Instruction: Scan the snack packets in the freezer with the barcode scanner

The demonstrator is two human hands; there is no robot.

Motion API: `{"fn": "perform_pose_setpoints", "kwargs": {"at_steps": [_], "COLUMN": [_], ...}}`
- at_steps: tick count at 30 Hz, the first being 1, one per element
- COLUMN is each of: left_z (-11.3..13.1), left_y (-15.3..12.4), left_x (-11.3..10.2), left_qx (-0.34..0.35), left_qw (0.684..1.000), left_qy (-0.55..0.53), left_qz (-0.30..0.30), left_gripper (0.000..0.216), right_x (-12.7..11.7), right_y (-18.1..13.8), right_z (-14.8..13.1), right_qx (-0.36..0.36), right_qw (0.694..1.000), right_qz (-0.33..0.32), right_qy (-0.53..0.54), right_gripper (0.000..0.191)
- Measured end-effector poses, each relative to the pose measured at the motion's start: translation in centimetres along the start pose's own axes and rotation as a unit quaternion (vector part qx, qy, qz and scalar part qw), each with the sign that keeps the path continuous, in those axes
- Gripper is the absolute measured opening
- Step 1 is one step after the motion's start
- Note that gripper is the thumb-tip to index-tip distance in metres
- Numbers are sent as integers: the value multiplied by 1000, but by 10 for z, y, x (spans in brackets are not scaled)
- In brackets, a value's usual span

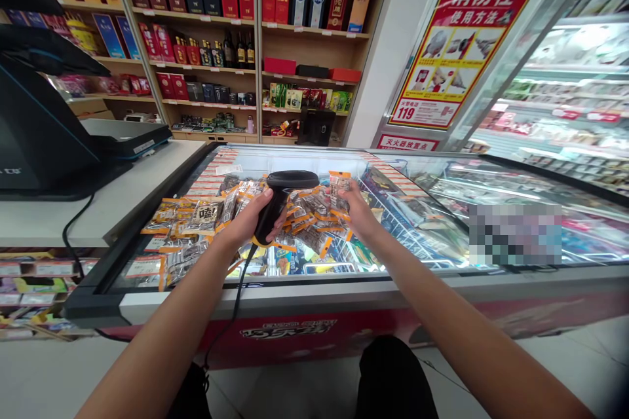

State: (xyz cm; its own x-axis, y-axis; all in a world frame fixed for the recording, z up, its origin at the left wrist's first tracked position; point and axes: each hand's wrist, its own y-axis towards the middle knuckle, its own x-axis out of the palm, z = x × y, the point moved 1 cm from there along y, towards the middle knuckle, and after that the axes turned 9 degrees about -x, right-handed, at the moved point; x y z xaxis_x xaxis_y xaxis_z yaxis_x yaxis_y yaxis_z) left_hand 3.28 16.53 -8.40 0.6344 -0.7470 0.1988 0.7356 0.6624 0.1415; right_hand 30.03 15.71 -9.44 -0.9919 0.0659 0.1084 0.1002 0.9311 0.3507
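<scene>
My left hand [253, 219] is wrapped round the handle of a black barcode scanner [292, 179], its head pointing right and its cord hanging down toward me. In my right hand [356, 206] is a small snack packet [339, 184] with orange ends, held upright just right of the scanner head. Beneath and around both hands, a heap of similar snack packets [204, 216] is spread over the glass top of a chest freezer [383, 285]. The fingertips of my right hand are partly hidden behind the packet.
A checkout terminal [39, 111] stands on a white counter [63, 219] to the left. Behind the freezer are shelves [196, 65] of boxed bottles. A red fire-hydrant sign [464, 46] hangs on the right, beside a lit refrigerated display [580, 98]. The scanner cord [238, 301] trails over the freezer's front edge.
</scene>
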Motion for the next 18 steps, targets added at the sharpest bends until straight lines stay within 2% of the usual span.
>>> {"fn": "perform_pose_setpoints", "kwargs": {"at_steps": [6,11,13,15,18], "left_z": [4,5,5,5,3], "left_y": [-3,-2,-2,-1,-1], "left_x": [4,5,4,2,-1], "left_qx": [-21,-22,-13,-5,-3], "left_qw": [999,999,1000,1000,999], "left_qy": [26,25,23,17,15], "left_qz": [-4,0,10,24,29], "left_gripper": [62,63,64,63,64], "right_x": [6,8,-1,-19,-55], "right_y": [-5,-9,-4,6,24], "right_z": [-12,-17,-13,-9,0], "right_qx": [8,28,21,-26,-111], "right_qw": [1000,998,991,975,936], "right_qz": [1,30,79,134,150], "right_qy": [-7,-52,-104,-177,-297], "right_gripper": [29,32,33,31,34]}}
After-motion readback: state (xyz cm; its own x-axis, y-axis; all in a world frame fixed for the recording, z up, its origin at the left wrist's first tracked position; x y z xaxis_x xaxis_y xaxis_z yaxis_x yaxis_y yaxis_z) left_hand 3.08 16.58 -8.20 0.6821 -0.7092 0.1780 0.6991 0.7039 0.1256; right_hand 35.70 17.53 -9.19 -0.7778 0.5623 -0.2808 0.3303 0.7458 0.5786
